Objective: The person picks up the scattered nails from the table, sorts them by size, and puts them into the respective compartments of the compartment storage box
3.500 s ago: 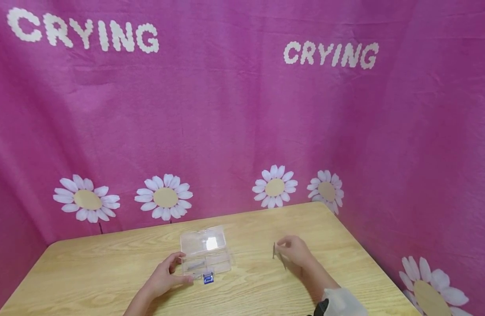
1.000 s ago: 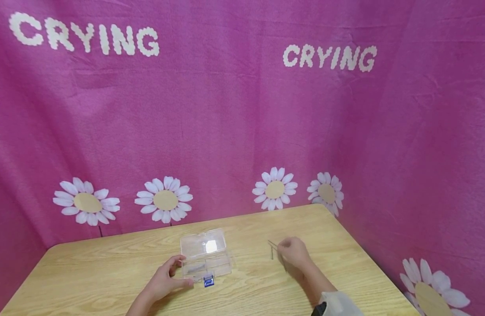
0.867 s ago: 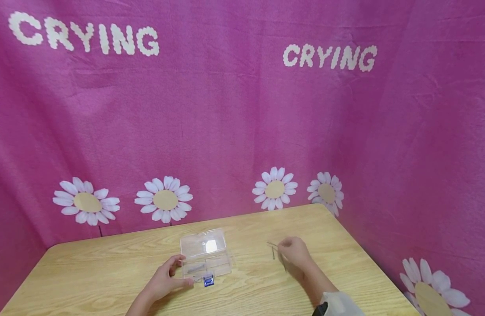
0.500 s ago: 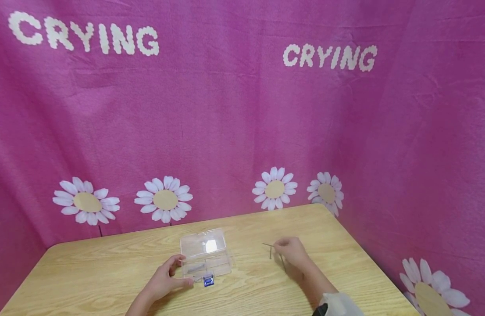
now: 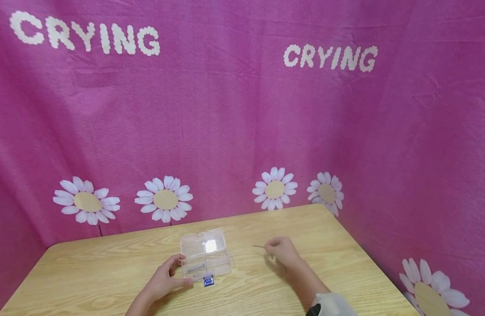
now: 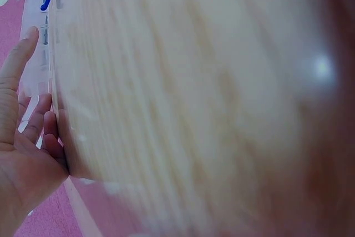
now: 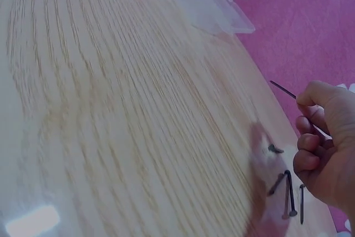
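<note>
A clear plastic compartment box (image 5: 219, 264) stands on the table, its lid (image 5: 199, 245) swung back and its blue latch (image 5: 208, 280) facing me. Some grey nails (image 5: 196, 267) lie in a left compartment. My left hand (image 5: 165, 276) grips the box's left end, thumb at the front and fingers behind. To the right, above the table, my right hand (image 5: 283, 251) pinches a thin nail (image 5: 258, 246) pointing left. Under that hand in the right wrist view, several loose nails (image 7: 291, 195) lie on the wood, one partly apart from the others (image 7: 275, 149).
The wooden table (image 5: 108, 267) ends at a pink curtain (image 5: 219, 109) behind and on the right, printed with daisies and white letters. In the left wrist view the tabletop is blurred.
My right hand has moved slightly left with the nail, which has swung from upright-looking to pointing left toward the box. The left hand and box have stayed put.
</note>
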A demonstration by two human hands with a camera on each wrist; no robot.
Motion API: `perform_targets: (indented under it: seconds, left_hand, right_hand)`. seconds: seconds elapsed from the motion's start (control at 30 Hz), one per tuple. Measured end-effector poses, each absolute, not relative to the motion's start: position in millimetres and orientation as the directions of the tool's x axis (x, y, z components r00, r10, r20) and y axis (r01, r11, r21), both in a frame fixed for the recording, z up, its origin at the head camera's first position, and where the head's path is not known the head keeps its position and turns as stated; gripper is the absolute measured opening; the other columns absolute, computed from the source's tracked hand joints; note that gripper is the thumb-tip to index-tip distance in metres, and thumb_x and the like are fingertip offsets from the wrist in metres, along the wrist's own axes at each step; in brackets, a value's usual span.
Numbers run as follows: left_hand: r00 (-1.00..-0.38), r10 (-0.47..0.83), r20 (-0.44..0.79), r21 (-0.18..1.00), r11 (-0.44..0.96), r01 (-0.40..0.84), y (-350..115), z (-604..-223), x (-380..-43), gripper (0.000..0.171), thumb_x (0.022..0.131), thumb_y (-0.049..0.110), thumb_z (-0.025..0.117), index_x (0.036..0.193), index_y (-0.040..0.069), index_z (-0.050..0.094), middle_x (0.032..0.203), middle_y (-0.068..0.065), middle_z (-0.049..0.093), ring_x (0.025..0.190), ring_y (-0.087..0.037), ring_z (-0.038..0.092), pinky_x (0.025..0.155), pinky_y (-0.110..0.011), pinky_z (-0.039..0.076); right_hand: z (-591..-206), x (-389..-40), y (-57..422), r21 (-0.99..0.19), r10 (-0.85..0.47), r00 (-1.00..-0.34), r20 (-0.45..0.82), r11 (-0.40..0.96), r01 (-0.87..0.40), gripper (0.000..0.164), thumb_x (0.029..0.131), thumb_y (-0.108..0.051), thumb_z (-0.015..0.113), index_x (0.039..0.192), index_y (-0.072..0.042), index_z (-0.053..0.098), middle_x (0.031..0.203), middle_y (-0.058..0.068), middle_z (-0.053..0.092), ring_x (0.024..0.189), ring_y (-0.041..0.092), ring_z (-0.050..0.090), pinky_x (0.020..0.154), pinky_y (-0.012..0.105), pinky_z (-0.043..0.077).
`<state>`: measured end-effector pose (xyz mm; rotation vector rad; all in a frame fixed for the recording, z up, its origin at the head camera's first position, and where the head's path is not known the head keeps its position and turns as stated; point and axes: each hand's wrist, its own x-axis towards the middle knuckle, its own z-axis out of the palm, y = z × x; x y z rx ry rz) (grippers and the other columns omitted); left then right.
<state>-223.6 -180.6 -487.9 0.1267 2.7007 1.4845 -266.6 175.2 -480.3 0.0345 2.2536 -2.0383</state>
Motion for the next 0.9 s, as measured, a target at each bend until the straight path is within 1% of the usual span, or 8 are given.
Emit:
perform_targets:
  seconds: [0.03,0.13,0.27,0.33,0.43,0.5,0.67,0.9]
  left_hand:
    - [-0.995,0.1,-0.011,0.844,0.534,0.044,-181,-488,-224,0.067,0.062,0.021,0.087,0.12,0.01,0.053,0.109,-0.007,0.056,0.087,-0.018,0.04,0.073,-0.027,0.032]
    - [-0.995,0.1,-0.013,0.847,0.529,0.042,-180,-488,-224,0.067,0.062,0.02,0.087,0.12,0.01,0.053,0.109,-0.007,0.055,0.087,-0.018,0.04,0.073,-0.027,0.032]
    - [-0.995,0.097,-0.019,0.848,0.529,0.035,-180,-488,-224,0.067,0.062,0.02,0.087,0.12,0.01,0.053,0.109,-0.007,0.055,0.087,-0.018,0.04,0.073,-0.028,0.032]
    - [-0.995,0.095,-0.023,0.845,0.534,0.031,-180,-488,-224,0.067,0.063,0.021,0.086,0.12,0.01,0.053,0.11,-0.007,0.055,0.088,-0.018,0.04,0.074,-0.029,0.033]
    - [-0.995,0.092,-0.027,0.844,0.536,0.027,-180,-488,-224,0.067,0.063,0.021,0.086,0.12,0.01,0.053,0.111,-0.007,0.055,0.089,-0.019,0.041,0.074,-0.03,0.033]
    - [-0.996,0.09,-0.028,0.844,0.536,0.025,-180,-488,-224,0.067,0.063,0.021,0.086,0.12,0.01,0.053,0.111,-0.008,0.055,0.089,-0.019,0.041,0.074,-0.03,0.033]
    - [-0.995,0.093,-0.026,0.846,0.532,0.028,-180,-488,-224,0.067,0.063,0.021,0.086,0.12,0.01,0.053,0.111,-0.008,0.055,0.088,-0.019,0.041,0.074,-0.03,0.032]
    - [-0.995,0.098,-0.026,0.851,0.525,0.03,-181,-489,-224,0.067,0.063,0.021,0.086,0.12,0.01,0.053,0.112,-0.008,0.055,0.088,-0.018,0.04,0.074,-0.03,0.032]
  right_hand:
    - [-480,-267,174,-0.99,-0.052,-0.995,-0.087,0.118,0.08,0.021,0.085,-0.009,0.061,0.097,0.008,0.058,0.089,0.01,0.055,0.061,0.01,0.049,0.066,0.03,0.054]
    - [-479,-266,170,-0.991,-0.067,-0.993,-0.093,0.107,0.086,0.022,0.086,-0.011,0.062,0.098,0.007,0.058,0.092,0.011,0.055,0.063,0.011,0.05,0.068,0.032,0.054]
    - [-477,-265,165,-0.991,-0.091,-0.993,-0.073,0.12,0.061,0.025,0.086,-0.011,0.063,0.099,0.009,0.057,0.093,0.012,0.054,0.08,0.021,0.056,0.074,0.037,0.055]
    - [-477,-265,163,-0.981,-0.097,-0.995,-0.038,0.191,0.019,0.026,0.087,-0.013,0.062,0.1,0.009,0.059,0.092,0.012,0.057,0.081,0.022,0.058,0.074,0.036,0.054]
    - [-478,-264,160,-0.977,-0.106,-0.994,-0.029,0.214,0.005,0.028,0.087,-0.015,0.063,0.101,0.008,0.059,0.093,0.013,0.058,0.082,0.022,0.057,0.075,0.034,0.053]
    - [-479,-264,158,-0.983,-0.116,-0.993,-0.027,0.184,0.005,0.029,0.087,-0.016,0.063,0.102,0.008,0.057,0.096,0.014,0.056,0.082,0.021,0.057,0.075,0.033,0.053]
    - [-481,-261,150,-0.996,-0.138,-0.987,-0.08,-0.027,0.084,0.032,0.086,-0.013,0.063,0.106,0.008,0.05,0.105,0.013,0.046,0.083,0.021,0.055,0.077,0.037,0.053]
    - [-476,-260,140,-0.998,-0.147,-0.987,-0.068,0.0,0.068,0.028,0.087,-0.012,0.061,0.104,0.009,0.051,0.102,0.012,0.047,0.082,0.021,0.054,0.074,0.037,0.054]
